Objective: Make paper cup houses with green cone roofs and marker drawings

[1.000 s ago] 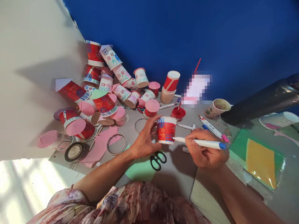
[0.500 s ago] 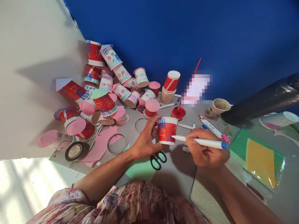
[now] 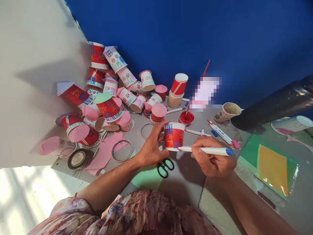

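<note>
Head view: 1 red-and-white paper cup (image 3: 174, 134), wide end up, held at rim and base by the half-curled left hand (image 3: 152, 146). 1 white marker (image 3: 215, 150), blue-ended, pinched in the curled right hand (image 3: 215, 161), tip at the cup's lower wall. 1 pair of scissors (image 3: 165, 167), black-handled, nearer the wearer.

No words to read

Gold writing sits on the held red cup (image 3: 174, 136), little marks run down the stacked red cup (image 3: 179, 86), and tiny letters sit on the pink-capped pen (image 3: 222, 133). All look too small and blurry.
</note>
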`<state>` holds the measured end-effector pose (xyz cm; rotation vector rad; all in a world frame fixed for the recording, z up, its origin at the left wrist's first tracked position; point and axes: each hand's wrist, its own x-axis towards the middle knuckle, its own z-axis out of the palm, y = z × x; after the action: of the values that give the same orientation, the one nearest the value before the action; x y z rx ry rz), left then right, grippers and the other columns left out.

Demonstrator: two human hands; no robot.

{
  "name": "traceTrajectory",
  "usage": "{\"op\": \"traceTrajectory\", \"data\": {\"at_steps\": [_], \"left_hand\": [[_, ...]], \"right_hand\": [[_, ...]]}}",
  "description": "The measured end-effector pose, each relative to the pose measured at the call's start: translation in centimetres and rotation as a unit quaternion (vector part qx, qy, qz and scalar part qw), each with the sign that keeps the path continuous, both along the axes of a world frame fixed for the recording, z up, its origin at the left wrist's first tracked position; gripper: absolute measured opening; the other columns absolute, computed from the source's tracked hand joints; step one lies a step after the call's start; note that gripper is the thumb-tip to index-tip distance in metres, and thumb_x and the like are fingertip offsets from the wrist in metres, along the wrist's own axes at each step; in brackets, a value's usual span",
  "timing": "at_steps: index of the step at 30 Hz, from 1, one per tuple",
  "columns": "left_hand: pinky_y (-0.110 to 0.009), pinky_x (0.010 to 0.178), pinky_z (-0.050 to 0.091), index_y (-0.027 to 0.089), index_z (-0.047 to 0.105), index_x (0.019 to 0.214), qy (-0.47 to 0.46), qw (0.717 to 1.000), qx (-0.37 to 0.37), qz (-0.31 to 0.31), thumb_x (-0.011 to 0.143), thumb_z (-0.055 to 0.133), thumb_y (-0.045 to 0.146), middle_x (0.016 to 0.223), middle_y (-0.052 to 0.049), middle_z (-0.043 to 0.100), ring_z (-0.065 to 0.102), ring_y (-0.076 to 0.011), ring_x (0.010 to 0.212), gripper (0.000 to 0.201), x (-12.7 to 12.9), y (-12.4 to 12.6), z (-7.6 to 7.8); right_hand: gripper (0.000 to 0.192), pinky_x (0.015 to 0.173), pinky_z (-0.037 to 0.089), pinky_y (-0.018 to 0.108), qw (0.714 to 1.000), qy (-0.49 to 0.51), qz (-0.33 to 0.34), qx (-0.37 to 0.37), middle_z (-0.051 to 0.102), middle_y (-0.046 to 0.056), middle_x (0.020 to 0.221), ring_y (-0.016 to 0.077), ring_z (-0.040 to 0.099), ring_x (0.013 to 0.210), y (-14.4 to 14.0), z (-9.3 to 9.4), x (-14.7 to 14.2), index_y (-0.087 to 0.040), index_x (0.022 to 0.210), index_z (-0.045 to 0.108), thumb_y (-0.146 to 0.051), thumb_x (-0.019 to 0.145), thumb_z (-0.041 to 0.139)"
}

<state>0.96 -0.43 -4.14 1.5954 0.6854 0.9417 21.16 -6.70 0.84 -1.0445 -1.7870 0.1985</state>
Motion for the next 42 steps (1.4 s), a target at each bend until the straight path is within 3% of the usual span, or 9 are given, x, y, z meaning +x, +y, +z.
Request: {"op": "traceTrajectory", "data": {"at_steps": [9, 13, 16, 20, 23, 30, 34, 37, 42], "left_hand": [[-0.043, 0.105, 0.052, 0.031, 0.04, 0.147, 0.015, 1.0, 0.023, 0.01, 0.067, 0.072, 0.007, 0.152, -0.012, 0.04, 0.05, -0.0316, 0.136, 0.089, -0.1, 0.1, 0.2], [-0.047, 0.108, 0.05, 0.029, 0.038, 0.148, 0.017, 1.0, 0.009, 0.014, 0.068, 0.08, 0.014, 0.157, -0.014, 0.035, 0.047, -0.0355, 0.14, 0.091, -0.2, 0.1, 0.3], [-0.048, 0.109, 0.05, 0.029, 0.037, 0.145, -0.019, 0.999, -0.031, 0.007, 0.069, 0.083, 0.016, 0.156, -0.015, 0.037, 0.051, -0.0332, 0.138, 0.09, 0.0, 0.2, 0.2], [-0.049, 0.104, 0.053, 0.029, 0.035, 0.133, -0.103, 0.988, -0.117, 0.013, 0.067, 0.09, 0.028, 0.146, -0.012, 0.047, 0.063, -0.0287, 0.124, 0.086, 0.5, 0.3, -0.2], [-0.05, 0.102, 0.054, 0.029, 0.034, 0.127, -0.131, 0.978, -0.162, 0.02, 0.064, 0.093, 0.04, 0.137, -0.011, 0.056, 0.065, -0.0295, 0.121, 0.086, 0.7, 0.5, -0.3], [-0.053, 0.102, 0.054, 0.029, 0.035, 0.124, -0.116, 0.97, -0.214, 0.01, 0.061, 0.095, 0.045, 0.137, -0.011, 0.059, 0.067, -0.0308, 0.119, 0.088, 1.0, -0.4, 0.1], [-0.053, 0.102, 0.053, 0.028, 0.035, 0.124, -0.12, 0.97, -0.213, 0.017, 0.062, 0.096, 0.039, 0.134, -0.011, 0.059, 0.066, -0.03, 0.119, 0.088, 1.2, -0.6, 0.1], [-0.052, 0.105, 0.049, 0.029, 0.035, 0.126, -0.114, 0.975, -0.193, 0.003, 0.065, 0.095, 0.036, 0.136, -0.012, 0.057, 0.063, -0.0299, 0.123, 0.085, 1.1, -0.6, -0.3], [-0.05, 0.105, 0.049, 0.029, 0.038, 0.133, -0.063, 0.992, -0.109, -0.022, 0.083, 0.079, 0.029, 0.14, -0.014, 0.057, 0.06, -0.0289, 0.129, 0.064, 0.7, -0.5, -0.9]], "right_hand": [[0.013, 0.046, 0.043, 0.026, 1.0, 0.01, -0.01, 0.003, 0.065, -0.002, 0.062, 0.0131, 0.058, 0.049, 0.0, -0.5, 0.2, -0.021, 0.08, 0.065, -0.015, 0.089, 0.059], [0.012, 0.053, 0.05, 0.028, 0.996, 0.07, -0.061, 0.005, 0.071, -0.001, 0.071, 0.014, 0.063, 0.054, -0.3, -1.6, 0.5, -0.022, 0.098, 0.071, -0.016, 0.092, 0.062], [0.02, 0.051, 0.05, 0.027, 0.991, 0.105, -0.085, -0.024, 0.073, 0.0, 0.077, 0.0115, 0.058, 0.049, -0.2, -1.9, 0.6, -0.022, 0.113, 0.069, -0.018, 0.097, 0.058], [0.021, 0.054, 0.055, 0.027, 0.994, 0.053, -0.095, -0.031, 0.075, 0.002, 0.085, 0.0136, 0.063, 0.057, 0.3, -1.6, 0.4, -0.022, 0.113, 0.066, -0.025, 0.092, 0.068], [0.028, 0.048, 0.054, 0.025, 0.995, 0.027, -0.08, -0.044, 0.075, 0.001, 0.086, 0.0129, 0.062, 0.053, 0.5, -1.5, 0.1, -0.023, 0.114, 0.064, -0.029, 0.089, 0.074], [0.01, 0.046, 0.051, 0.025, 0.993, -0.005, -0.116, -0.025, 0.076, 0.001, 0.078, 0.0137, 0.066, 0.05, 0.4, -1.2, -0.5, -0.023, 0.1, 0.068, -0.025, 0.091, 0.071], [0.011, 0.056, 0.053, 0.027, 0.99, -0.068, -0.112, 0.05, 0.078, 0.001, 0.076, 0.0161, 0.071, 0.057, 0.7, -1.4, -0.4, -0.023, 0.098, 0.07, -0.015, 0.09, 0.069], [0.011, 0.059, 0.053, 0.028, 0.978, -0.111, -0.15, 0.09, 0.079, 0.003, 0.076, 0.018, 0.072, 0.06, 1.0, -1.9, 0.0, -0.022, 0.098, 0.07, -0.016, 0.09, 0.069], [0.006, 0.06, 0.051, 0.028, 0.978, -0.083, -0.189, 0.045, 0.077, 0.002, 0.077, 0.0173, 0.069, 0.061, 1.4, -1.5, 1.5, -0.022, 0.095, 0.072, -0.022, 0.092, 0.067]]}}
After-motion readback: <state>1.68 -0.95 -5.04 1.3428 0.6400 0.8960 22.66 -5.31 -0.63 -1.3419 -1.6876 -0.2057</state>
